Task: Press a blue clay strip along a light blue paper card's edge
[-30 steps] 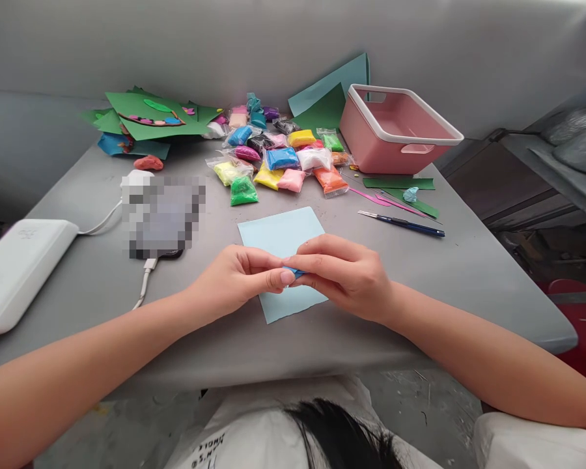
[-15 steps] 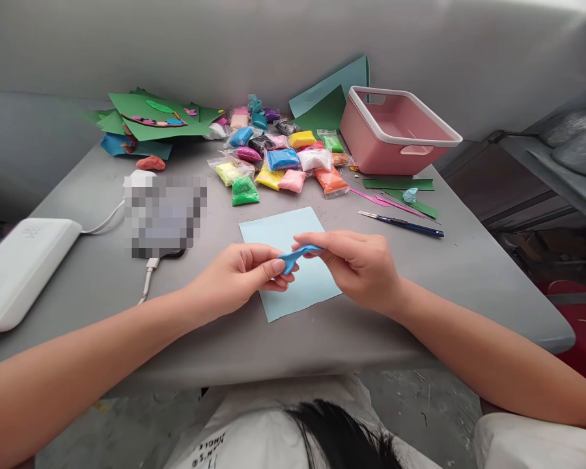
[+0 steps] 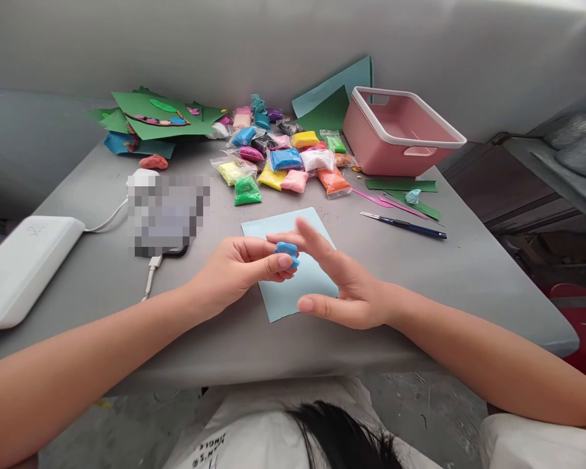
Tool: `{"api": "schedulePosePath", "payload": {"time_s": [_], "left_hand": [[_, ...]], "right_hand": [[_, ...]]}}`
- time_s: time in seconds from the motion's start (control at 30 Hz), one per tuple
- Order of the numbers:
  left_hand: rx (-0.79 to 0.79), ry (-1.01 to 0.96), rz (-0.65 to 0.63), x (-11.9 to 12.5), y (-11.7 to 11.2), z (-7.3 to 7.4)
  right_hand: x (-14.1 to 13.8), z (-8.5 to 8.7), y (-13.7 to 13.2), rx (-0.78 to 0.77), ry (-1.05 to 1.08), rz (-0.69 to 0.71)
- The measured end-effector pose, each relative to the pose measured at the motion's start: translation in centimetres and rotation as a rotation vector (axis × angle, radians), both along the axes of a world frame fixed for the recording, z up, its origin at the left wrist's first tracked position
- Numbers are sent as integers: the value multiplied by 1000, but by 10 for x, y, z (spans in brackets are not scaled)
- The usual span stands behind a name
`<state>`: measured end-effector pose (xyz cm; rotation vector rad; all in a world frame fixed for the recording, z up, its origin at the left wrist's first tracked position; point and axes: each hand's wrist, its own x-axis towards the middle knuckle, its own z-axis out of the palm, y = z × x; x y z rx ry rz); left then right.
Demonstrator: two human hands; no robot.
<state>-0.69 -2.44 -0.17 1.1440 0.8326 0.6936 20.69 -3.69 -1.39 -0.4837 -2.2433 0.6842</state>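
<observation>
A small folded lump of blue modelling clay (image 3: pixel 286 250) is pinched between the thumb and fingers of my left hand (image 3: pixel 241 264). My right hand (image 3: pixel 349 286) is spread just to the right of it, thumb low and fingers raised, the fingertips close behind the clay. Whether those fingertips touch the clay, I cannot tell. Beneath both hands a light blue sheet of paper (image 3: pixel 293 299) lies on the grey table, partly covered by them.
Several bags of coloured clay (image 3: pixel 286 159) lie beyond the paper. A pink basket (image 3: pixel 395 153) stands back right, with a craft knife (image 3: pixel 405 226) in front. Green paper sheets (image 3: pixel 146 124) are stacked back left. A blurred-out phone (image 3: pixel 168 215) and white power bank (image 3: pixel 34 270) lie left.
The blue clay was stretched between both hands; now it is folded into a compact lump in my left hand. My right hand has let go and opened.
</observation>
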Motion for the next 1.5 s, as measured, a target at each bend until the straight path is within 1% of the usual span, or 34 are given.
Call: {"api": "schedulePosePath", "payload": {"time_s": [0.03,0.1,0.17,0.23,0.3,0.37,0.47,0.57,0.67,0.73,0.87,0.97,1.07,1.13,1.2,1.3,1.4,1.5], "left_hand": [[11,10,5,1,0,1],[45,30,-5,2,0,2],[94,64,-24,2,-1,3],[144,100,-48,2,-3,3],[178,123,-75,1,-4,3],[173,135,-101,1,-5,1],[109,108,-147,3,-7,0],[15,-3,-203,3,-7,1],[-68,-108,-195,3,-6,1],[-82,-107,-158,1,-5,-1],[-79,-22,-77,-1,-2,-3],[-71,12,-34,1,-1,0],[-40,47,-42,3,-2,3],[-18,36,-55,3,-2,4],[-1,-25,-67,3,-2,3],[68,-91,-85,1,-1,1],[147,14,-83,0,-1,1],[153,89,-86,1,-2,4]], "right_hand": [[-1,1,-1,-79,64,17],[-1,1,-1,-177,157,-48],[-1,0,0,-184,188,-144],[-1,0,1,-131,185,-195],[-1,-1,2,-60,169,-203],[-1,-1,2,6,138,-212],[-1,0,3,92,105,-267],[0,1,5,172,138,-326],[0,3,6,321,155,-289],[-2,5,4,367,146,-250],[-3,7,-1,246,160,-238],[-3,6,-2,215,189,-234],[-3,4,-1,213,205,-213],[-3,4,-1,194,228,-207],[-2,4,-2,156,263,-236],[0,3,-3,120,284,-344],[2,3,-3,117,275,-425],[2,3,-2,115,275,-416]]}}
